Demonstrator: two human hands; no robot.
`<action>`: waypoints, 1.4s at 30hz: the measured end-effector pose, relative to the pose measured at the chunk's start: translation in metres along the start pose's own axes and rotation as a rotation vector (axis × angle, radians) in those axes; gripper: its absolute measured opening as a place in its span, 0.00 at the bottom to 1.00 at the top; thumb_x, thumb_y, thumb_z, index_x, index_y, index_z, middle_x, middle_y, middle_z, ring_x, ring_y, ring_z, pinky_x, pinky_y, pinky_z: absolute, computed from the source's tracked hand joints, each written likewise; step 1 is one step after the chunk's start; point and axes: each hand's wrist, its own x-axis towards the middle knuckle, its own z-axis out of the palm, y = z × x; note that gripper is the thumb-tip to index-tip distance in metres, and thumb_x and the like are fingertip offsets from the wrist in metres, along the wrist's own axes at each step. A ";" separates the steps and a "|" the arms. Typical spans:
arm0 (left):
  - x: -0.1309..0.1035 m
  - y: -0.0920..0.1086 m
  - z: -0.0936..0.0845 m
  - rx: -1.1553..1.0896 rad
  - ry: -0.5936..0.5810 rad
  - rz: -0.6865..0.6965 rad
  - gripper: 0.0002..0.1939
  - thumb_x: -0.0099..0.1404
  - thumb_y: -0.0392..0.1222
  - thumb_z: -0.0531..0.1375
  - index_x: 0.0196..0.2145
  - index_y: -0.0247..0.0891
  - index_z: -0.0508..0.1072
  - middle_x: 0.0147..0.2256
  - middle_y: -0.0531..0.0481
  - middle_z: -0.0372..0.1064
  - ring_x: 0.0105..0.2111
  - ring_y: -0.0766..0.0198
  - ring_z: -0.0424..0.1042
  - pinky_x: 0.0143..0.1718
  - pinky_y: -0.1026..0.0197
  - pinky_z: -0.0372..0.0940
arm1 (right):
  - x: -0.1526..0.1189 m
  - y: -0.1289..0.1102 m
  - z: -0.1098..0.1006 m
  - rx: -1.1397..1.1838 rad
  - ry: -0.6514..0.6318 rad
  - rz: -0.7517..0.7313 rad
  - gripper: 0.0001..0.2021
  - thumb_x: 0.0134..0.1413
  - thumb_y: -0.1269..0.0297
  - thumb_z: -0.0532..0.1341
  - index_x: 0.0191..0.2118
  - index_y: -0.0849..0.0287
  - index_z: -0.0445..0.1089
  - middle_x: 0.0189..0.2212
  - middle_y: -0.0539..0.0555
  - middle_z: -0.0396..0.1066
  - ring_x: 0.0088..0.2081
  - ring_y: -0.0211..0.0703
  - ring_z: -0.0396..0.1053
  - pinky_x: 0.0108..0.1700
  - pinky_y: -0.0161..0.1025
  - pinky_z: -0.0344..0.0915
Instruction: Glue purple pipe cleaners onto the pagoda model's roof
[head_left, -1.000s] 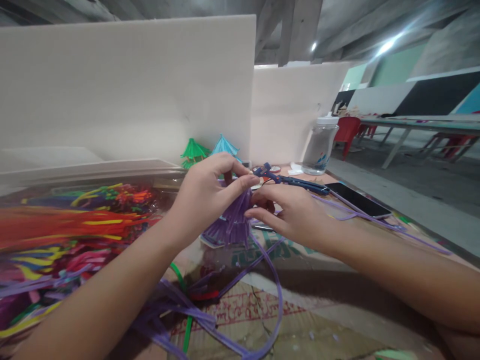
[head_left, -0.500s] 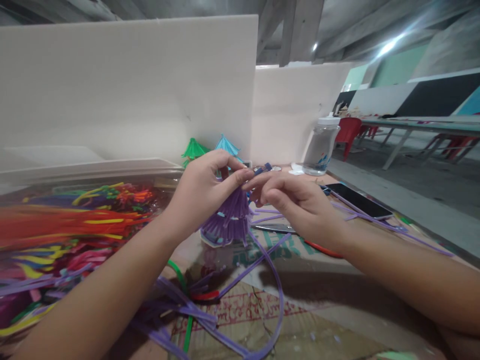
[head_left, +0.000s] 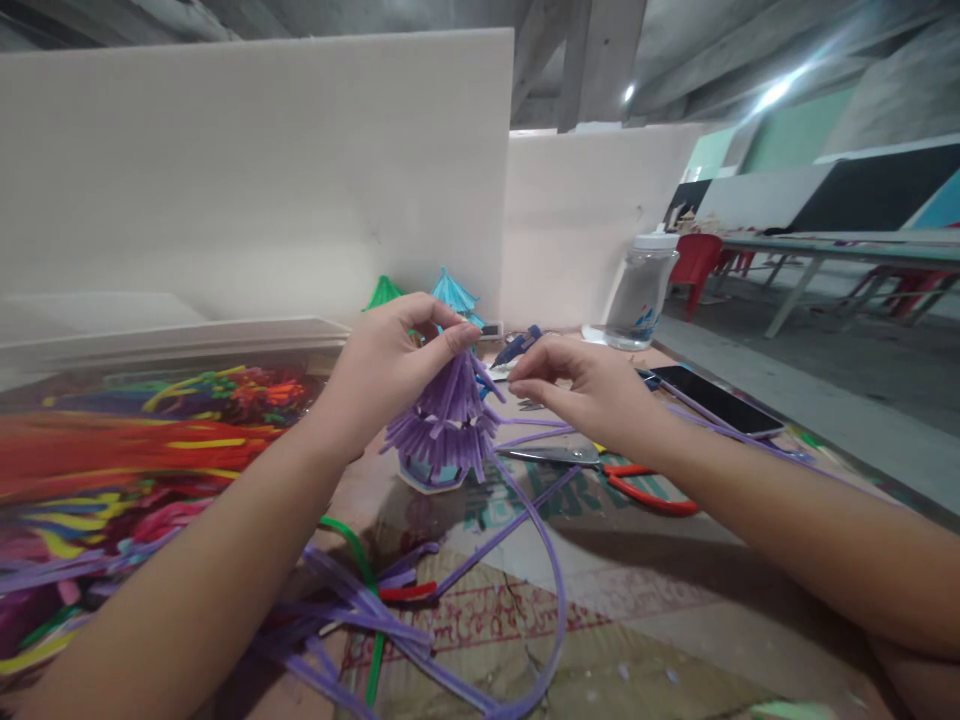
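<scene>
A purple tiered tower of fuzzy stems (head_left: 446,425) stands on a pale base at the middle of the table. My left hand (head_left: 409,360) pinches its tip from above. To the right of the tower, my right hand (head_left: 581,385) is closed, thumb and fingertips together; whatever is between them is too small to make out. Scissors with red handles (head_left: 652,492) lie below my right hand, blades toward the tower. Behind that hand rests a dark blue glue gun (head_left: 516,345). Loose purple stems (head_left: 559,590) curl across the table in front.
Colourful stems (head_left: 135,450) fill the left side. A green tower top (head_left: 384,290) and a blue one (head_left: 452,290) stand behind my left hand. At the right are a clear bottle (head_left: 641,295) and a phone (head_left: 716,400). White panels (head_left: 255,180) rise behind.
My right hand has moved right, away from the tower tip, uncovering the scissors and the glue gun. My left hand has shifted slightly left with the tower's top, and more of the tower shows.
</scene>
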 end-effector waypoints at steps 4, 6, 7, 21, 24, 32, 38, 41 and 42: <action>0.002 0.000 -0.002 0.004 -0.003 -0.025 0.12 0.65 0.49 0.62 0.31 0.37 0.77 0.29 0.52 0.74 0.30 0.63 0.70 0.32 0.62 0.62 | 0.004 0.011 0.000 -0.026 -0.148 0.109 0.06 0.59 0.65 0.61 0.31 0.58 0.71 0.26 0.49 0.72 0.28 0.37 0.69 0.31 0.36 0.64; 0.003 -0.001 -0.002 0.006 -0.005 -0.025 0.12 0.65 0.49 0.62 0.31 0.37 0.77 0.29 0.52 0.74 0.29 0.64 0.70 0.31 0.63 0.62 | 0.004 0.016 0.000 -0.004 -0.189 0.138 0.05 0.61 0.65 0.59 0.36 0.58 0.72 0.26 0.49 0.72 0.29 0.38 0.71 0.32 0.37 0.66; 0.003 -0.002 -0.002 0.005 -0.006 -0.024 0.13 0.65 0.50 0.62 0.31 0.37 0.77 0.29 0.52 0.74 0.29 0.64 0.70 0.31 0.63 0.62 | 0.005 0.017 -0.001 0.004 -0.192 0.139 0.06 0.61 0.65 0.59 0.39 0.59 0.72 0.26 0.49 0.72 0.30 0.38 0.71 0.33 0.37 0.66; 0.004 -0.005 -0.001 -0.006 0.005 -0.004 0.14 0.65 0.52 0.62 0.32 0.37 0.77 0.30 0.50 0.75 0.31 0.63 0.71 0.32 0.62 0.63 | -0.012 0.012 0.017 -0.330 -0.214 -0.286 0.11 0.59 0.64 0.67 0.45 0.64 0.77 0.26 0.51 0.74 0.27 0.37 0.67 0.31 0.35 0.60; 0.003 -0.003 0.000 -0.008 0.000 -0.001 0.14 0.65 0.52 0.62 0.32 0.37 0.77 0.30 0.50 0.75 0.31 0.62 0.71 0.33 0.62 0.63 | -0.016 0.020 0.024 -0.444 -0.138 -0.480 0.10 0.62 0.64 0.63 0.44 0.66 0.76 0.27 0.54 0.74 0.29 0.40 0.67 0.31 0.37 0.59; 0.003 -0.002 -0.001 -0.002 -0.004 0.018 0.13 0.65 0.51 0.62 0.32 0.38 0.77 0.31 0.51 0.75 0.32 0.62 0.72 0.35 0.61 0.64 | -0.014 0.020 0.024 -0.210 -0.087 -0.453 0.05 0.63 0.71 0.61 0.36 0.62 0.74 0.28 0.52 0.72 0.31 0.37 0.67 0.33 0.35 0.62; 0.007 -0.008 -0.003 0.002 0.001 -0.026 0.14 0.64 0.52 0.62 0.31 0.38 0.77 0.30 0.50 0.75 0.32 0.62 0.72 0.34 0.61 0.64 | -0.013 0.003 0.016 0.116 -0.156 -0.274 0.06 0.65 0.69 0.59 0.34 0.59 0.69 0.38 0.55 0.74 0.40 0.39 0.71 0.44 0.40 0.67; 0.007 -0.010 -0.004 0.008 0.001 -0.034 0.14 0.65 0.52 0.62 0.32 0.38 0.77 0.30 0.50 0.75 0.31 0.62 0.72 0.35 0.61 0.64 | -0.013 -0.005 0.014 0.399 -0.250 -0.089 0.08 0.67 0.65 0.57 0.34 0.58 0.66 0.43 0.57 0.76 0.48 0.41 0.73 0.52 0.44 0.67; 0.007 -0.010 -0.004 0.010 -0.001 -0.032 0.14 0.65 0.52 0.61 0.32 0.38 0.77 0.30 0.50 0.75 0.31 0.62 0.71 0.35 0.61 0.64 | -0.014 -0.007 0.013 0.506 -0.300 -0.028 0.09 0.68 0.63 0.56 0.34 0.57 0.65 0.42 0.56 0.77 0.48 0.41 0.74 0.53 0.44 0.67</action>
